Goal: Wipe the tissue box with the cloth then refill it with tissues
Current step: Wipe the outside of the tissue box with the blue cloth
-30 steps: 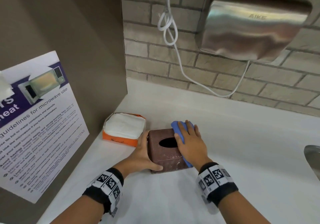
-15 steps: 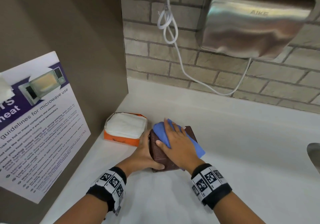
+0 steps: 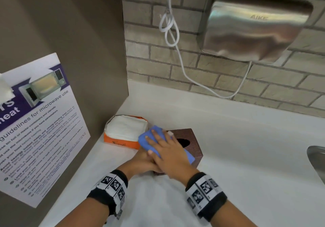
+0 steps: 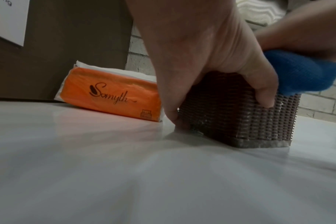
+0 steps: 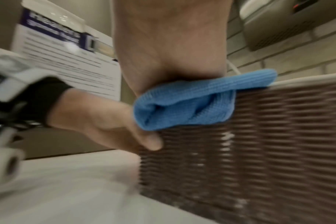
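A brown woven tissue box (image 3: 190,135) stands on the white counter (image 3: 246,156). My left hand (image 3: 142,161) grips its near left side, thumb on the front face and fingers round the corner (image 4: 201,53). My right hand (image 3: 168,153) lies flat on a folded blue cloth (image 3: 146,139) and presses it onto the left part of the box's top. The cloth overhangs the left edge (image 5: 192,106). Part of the top's oval slot shows beside my fingers. An opened orange pack of white tissues (image 3: 123,130) lies just left of the box.
A brown side panel with a microwave poster (image 3: 35,121) closes off the left. On the brick wall hang a steel hand dryer (image 3: 255,30) and its looped white cord (image 3: 175,42). A sink rim (image 3: 316,160) sits at the right edge.
My right hand has slid the blue cloth from the right side of the box's top across to its left edge. The left hand has kept its grip on the box.
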`<state>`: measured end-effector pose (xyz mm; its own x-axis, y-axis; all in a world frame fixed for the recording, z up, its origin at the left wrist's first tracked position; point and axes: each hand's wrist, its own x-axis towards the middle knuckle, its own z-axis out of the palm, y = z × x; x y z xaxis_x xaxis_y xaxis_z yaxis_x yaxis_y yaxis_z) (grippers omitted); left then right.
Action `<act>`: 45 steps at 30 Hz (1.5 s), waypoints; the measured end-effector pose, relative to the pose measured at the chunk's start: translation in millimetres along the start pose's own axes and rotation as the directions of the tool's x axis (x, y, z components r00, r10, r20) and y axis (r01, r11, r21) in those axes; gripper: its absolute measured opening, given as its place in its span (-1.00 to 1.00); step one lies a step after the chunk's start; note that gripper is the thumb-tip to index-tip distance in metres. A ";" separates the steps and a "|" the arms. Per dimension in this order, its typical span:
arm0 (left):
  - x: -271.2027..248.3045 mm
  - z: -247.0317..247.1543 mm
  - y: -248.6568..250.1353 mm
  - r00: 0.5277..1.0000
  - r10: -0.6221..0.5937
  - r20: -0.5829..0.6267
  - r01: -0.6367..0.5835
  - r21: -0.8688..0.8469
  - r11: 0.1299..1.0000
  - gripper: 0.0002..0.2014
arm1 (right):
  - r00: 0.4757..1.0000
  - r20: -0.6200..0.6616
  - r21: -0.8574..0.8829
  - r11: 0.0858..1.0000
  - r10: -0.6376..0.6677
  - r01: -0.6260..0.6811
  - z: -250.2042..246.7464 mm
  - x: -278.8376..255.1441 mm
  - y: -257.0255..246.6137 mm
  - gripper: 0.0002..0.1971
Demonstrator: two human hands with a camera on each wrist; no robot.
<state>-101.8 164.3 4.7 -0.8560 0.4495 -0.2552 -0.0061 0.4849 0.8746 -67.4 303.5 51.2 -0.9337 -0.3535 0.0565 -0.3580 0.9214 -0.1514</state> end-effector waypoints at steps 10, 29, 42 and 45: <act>1.1 3.5 6.1 0.990 0.092 -0.111 -0.100 -0.073 0.992 0.43 | 0.951 0.021 0.084 0.947 0.308 -0.309 -5.3 37.2 16.1 -0.48; 3.3 0.0 6.9 0.991 0.090 -0.098 -0.090 0.009 0.996 0.33 | 0.763 0.014 0.262 0.734 0.647 -0.627 -9.6 -4.6 69.0 -0.48; 0.2 -3.7 18.3 0.994 0.107 -0.002 -0.106 0.114 0.988 0.26 | 0.939 0.059 0.056 0.938 0.339 -0.342 -6.2 27.7 -14.0 -0.32; 2.9 -0.4 11.4 0.990 0.121 -0.076 -0.120 0.016 0.993 0.29 | 0.897 0.075 0.047 0.897 0.435 -0.439 -12.9 46.1 7.1 -0.35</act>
<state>-104.6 170.9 14.2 -0.8873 0.4465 -0.1151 0.1053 0.4391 0.8923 -113.0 295.8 65.4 -0.9935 0.0713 -0.0892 0.0885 0.9743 -0.2071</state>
